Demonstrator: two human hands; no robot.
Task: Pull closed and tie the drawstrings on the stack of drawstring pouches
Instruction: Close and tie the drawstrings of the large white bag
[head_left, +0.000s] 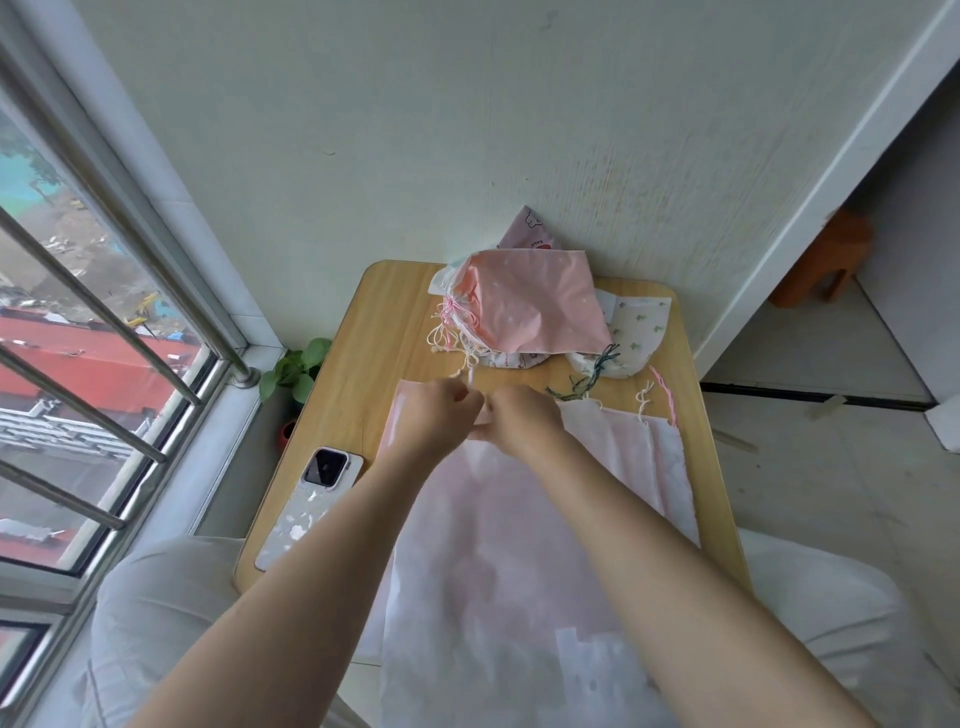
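Nearest, pale pouch (519, 545) on bench (363, 338): mouth unfinished, left hand (431, 415) and right hand (519, 421) curled, pinching cord (470, 376). Beyond, tied pile (524, 306); beside, more untied.

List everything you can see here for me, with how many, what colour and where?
Table: one, light wood, against the wall.
Tied pouches: a pile, pink on top, far edge.
Cactus-print pouch: one, white and green, right of the pile.
Flat pouches: a stack, pale pink, near side.
Drawstring: white, pinched between both hands.
Phone: one, pale, left edge.
Plant: one, green, by the window.
Stool: one, orange, far right.
Left hand, right hand: close together over the stack's top.
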